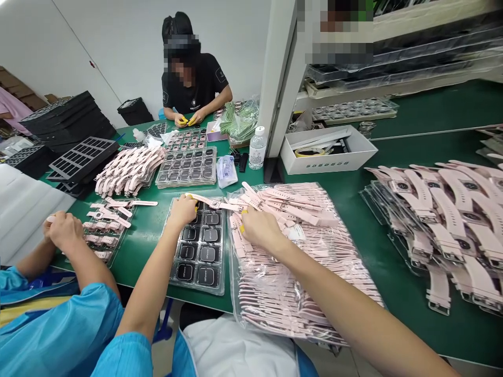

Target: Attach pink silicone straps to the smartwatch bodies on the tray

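A pale pink watch strap (204,199) stretches between my two hands, above a clear plastic tray (223,246) of black square watch units (209,254). My left hand (184,210) pinches its left end at the tray's far edge. My right hand (259,229) has its fingers closed at the other end, over a plastic bag (297,232) packed with pink straps (271,285). More loose straps (291,203) lie on top of the bag, beside my right hand. Yellow finger covers show on both hands; the exact fingertip contact is partly hidden.
To my left a co-worker's hands (66,230) are beside a tray of pink watches (102,230). A person (194,78) works across the green table (346,199). Stacked watches (451,209) stand right; a bottle (258,149) and white box (330,157) stand behind the bag.
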A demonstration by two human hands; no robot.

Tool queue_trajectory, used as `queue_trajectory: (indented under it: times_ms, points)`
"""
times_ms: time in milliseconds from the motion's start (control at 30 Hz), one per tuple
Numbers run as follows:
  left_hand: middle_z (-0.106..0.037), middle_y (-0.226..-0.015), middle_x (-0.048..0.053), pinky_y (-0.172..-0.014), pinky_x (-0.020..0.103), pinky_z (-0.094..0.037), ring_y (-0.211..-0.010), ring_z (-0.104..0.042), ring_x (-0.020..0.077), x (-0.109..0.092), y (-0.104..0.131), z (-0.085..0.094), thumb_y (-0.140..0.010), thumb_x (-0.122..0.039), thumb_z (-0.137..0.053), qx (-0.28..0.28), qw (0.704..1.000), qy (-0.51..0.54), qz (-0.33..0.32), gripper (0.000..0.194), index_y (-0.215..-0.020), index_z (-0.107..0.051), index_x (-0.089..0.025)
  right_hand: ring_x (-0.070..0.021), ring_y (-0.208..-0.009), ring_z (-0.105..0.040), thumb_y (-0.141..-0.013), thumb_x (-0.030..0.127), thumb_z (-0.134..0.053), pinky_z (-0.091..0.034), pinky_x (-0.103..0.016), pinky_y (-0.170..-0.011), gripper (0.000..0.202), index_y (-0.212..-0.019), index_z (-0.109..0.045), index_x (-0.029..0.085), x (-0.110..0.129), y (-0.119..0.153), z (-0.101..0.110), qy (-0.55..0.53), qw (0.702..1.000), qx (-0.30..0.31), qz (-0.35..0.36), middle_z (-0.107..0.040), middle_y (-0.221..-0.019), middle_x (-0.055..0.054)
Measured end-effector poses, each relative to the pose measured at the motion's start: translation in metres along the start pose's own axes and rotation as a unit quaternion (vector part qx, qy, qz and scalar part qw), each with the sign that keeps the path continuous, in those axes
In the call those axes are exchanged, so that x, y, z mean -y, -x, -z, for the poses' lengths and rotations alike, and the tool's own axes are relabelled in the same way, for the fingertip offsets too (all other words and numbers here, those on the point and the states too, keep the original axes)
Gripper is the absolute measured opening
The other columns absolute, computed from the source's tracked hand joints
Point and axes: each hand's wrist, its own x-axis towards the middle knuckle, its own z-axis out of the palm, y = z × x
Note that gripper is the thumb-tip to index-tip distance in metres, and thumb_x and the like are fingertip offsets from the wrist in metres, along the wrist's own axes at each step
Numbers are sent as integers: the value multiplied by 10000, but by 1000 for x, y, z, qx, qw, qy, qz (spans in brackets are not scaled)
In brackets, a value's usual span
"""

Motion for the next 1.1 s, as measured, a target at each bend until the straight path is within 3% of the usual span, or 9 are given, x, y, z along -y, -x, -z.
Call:
queue_trajectory:
  times_ms: [133,233,333,433,567,633,733,900,1100]
  points:
    - [-706,-1168,196,-1006,526,-428,-1207,-562,376,-4,-3,-1,-850,-124,-599,7,1000,11,-5,193,-980,-736,-163,-282,-872,-679,-917,203,-505,-425,-337,-648,180,-967,-664,138,-12,2,12,-42,994,-97,-12,-685,-1072,-175]
    - [-717,-1144,210,-1011,509,-438,-1213,-582,372,1,-5,3,-869,-100,-576,-3,999,39,3,174,-945,-725,-147,-261,-887,-631,-895,268,-508,-431,-339,-688,108,-888,-583,191,-22,2,19,-175,960,-217,-28,-665,-998,-131]
    - [-735,-1105,196,-962,452,-485,-1164,-633,341,11,-3,10,-940,-169,-548,-14,997,79,19,153,-968,-697,-153,-232,-872,-614,-897,328,-503,-470,-352,-783,101,-879,-504,229,-29,1,21,-410,871,-269,-13,-644,-940,-83]
    - [-737,-1161,148,-884,363,-535,-1061,-695,253,7,2,14,-1016,-278,-480,-56,974,215,36,209,-1135,-615,-172,-226,-929,-638,-919,468,-537,-499,-366,-822,224,-948,-476,255,-24,-2,19,-625,749,-216,28,-653,-977,-58]
    - [-726,-1154,117,-724,292,-561,-863,-709,172,-39,11,3,-1011,-338,-481,-98,829,550,-12,238,-1197,-483,-188,-169,-667,-580,-836,661,-666,-486,-317,-638,467,-1002,-434,291,-1,-3,8,-772,630,-80,36,-617,-802,25]
    - [-716,-1166,122,-680,283,-560,-820,-694,161,-65,16,-4,-1004,-341,-487,-93,786,609,-60,248,-1201,-479,-192,-123,-515,-443,-807,673,-704,-391,-266,-518,504,-995,-439,287,11,-2,1,-791,610,-20,33,-554,-678,70]
    - [-706,-1230,127,-861,349,-589,-974,-705,199,-85,24,-10,-966,-261,-505,-93,786,596,-136,304,-1260,-539,-188,-88,-448,-333,-820,616,-712,-260,-241,-451,449,-898,-453,257,20,0,-7,-793,605,57,44,-522,-611,76]
    - [-672,-1355,111,-1122,466,-485,-1258,-627,264,-77,30,-5,-879,-107,-479,-117,822,510,-226,505,-1352,-622,-216,-113,-480,-436,-816,541,-724,-319,-262,-478,387,-778,-497,230,17,-4,-15,-767,635,70,59,-532,-558,48]
    - [-662,-1351,117,-1115,450,-488,-1275,-613,251,-73,33,-1,-918,-85,-418,-129,828,486,-248,537,-1401,-611,-218,-106,-460,-401,-797,484,-733,-283,-260,-484,321,-814,-562,213,16,-10,-19,-799,596,68,40,-518,-530,51]
